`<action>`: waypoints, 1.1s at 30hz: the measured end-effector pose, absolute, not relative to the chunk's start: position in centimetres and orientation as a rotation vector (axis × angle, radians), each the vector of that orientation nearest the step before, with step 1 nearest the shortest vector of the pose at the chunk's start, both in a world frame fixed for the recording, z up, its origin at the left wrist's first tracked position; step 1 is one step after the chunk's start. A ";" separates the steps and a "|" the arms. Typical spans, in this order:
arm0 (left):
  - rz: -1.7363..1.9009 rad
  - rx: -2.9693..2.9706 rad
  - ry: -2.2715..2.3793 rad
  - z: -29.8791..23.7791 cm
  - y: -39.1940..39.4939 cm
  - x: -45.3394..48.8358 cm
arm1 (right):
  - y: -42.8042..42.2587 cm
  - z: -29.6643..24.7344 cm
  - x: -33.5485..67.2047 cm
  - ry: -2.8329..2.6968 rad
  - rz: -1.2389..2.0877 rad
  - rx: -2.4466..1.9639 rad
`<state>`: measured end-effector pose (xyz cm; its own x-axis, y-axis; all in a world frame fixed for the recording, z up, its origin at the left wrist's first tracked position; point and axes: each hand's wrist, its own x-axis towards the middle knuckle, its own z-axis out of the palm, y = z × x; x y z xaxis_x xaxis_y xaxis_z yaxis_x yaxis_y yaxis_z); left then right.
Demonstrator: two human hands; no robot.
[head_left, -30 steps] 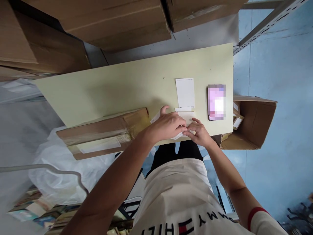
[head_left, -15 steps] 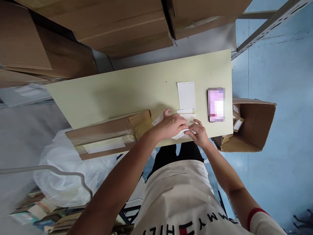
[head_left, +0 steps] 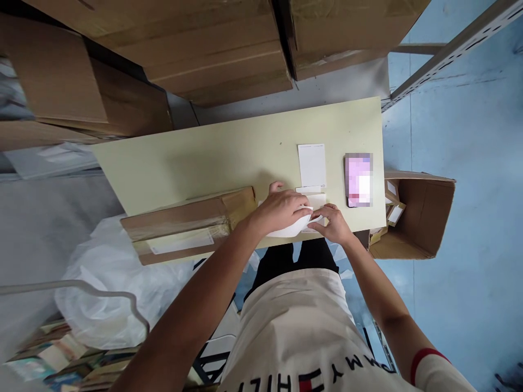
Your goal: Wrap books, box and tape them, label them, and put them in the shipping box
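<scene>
Head view: white paper [head_left: 286, 228], thin and smooth-faced, bowed into a broad curve along the near side, with a narrow fold or loop at the right end; printing on the face, if any, too small to tell. Location: near long edge of the pale yellow-green surface [head_left: 229, 147], toward the right half, between the two hands and partly under the left. Left hand [head_left: 284, 211]: palm down over the paper, fingers bent and drawn together, tips closed on the right part of the sheet, one digit standing out at the far side. Right hand [head_left: 334, 224]: thumb and fingers curled to a narrow gap, paper end between; firmness of grip not possible to tell. Just beyond: flat whitish sheet [head_left: 316, 200], partly covered; connection with the paper in hand not possible to tell. Farther off in line: narrow white strip [head_left: 308, 190], then white rectangular card [head_left: 312, 166], lying flat. Near the right end of the surface: pink item [head_left: 358, 177], oblong, blurred by pixelation. To the left: brown taped carton [head_left: 180, 220] with white label [head_left: 182, 241]. Changed since half a second ago: paper now a much larger white expanse below the left hand, formerly a small folded flap. Unchanged: card, strip and pink item, same places on the surface; both hands, nearly the same pose.
</scene>
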<state>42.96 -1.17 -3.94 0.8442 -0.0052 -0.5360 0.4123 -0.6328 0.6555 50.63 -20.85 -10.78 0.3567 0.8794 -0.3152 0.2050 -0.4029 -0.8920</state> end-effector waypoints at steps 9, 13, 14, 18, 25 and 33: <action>-0.827 2.120 0.447 -1.6 0.5 42.4 | -20.4 -10.2 51.3 -1.162 1.042 -1.799; -0.838 2.209 0.485 -1.0 0.6 42.4 | -20.9 -10.9 51.1 -1.235 0.980 -1.809; -0.833 2.239 0.505 -0.8 0.6 42.4 | -21.1 -11.1 51.1 -1.249 0.957 -1.814; -0.728 2.314 0.574 -0.4 1.0 41.9 | -22.2 -11.6 50.6 -1.317 0.874 -1.811; -0.468 2.252 0.679 0.6 1.6 40.8 | -23.5 -12.3 49.2 -1.482 0.793 -1.882; 0.006 1.894 0.821 2.3 0.2 37.5 | -21.5 -7.2 47.7 -0.901 0.788 -1.701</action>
<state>37.48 0.15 2.32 0.7668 0.5403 -0.3465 0.5353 -0.2406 0.8097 47.72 -21.47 -7.24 0.5074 0.8578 -0.0824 0.1964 -0.2082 -0.9582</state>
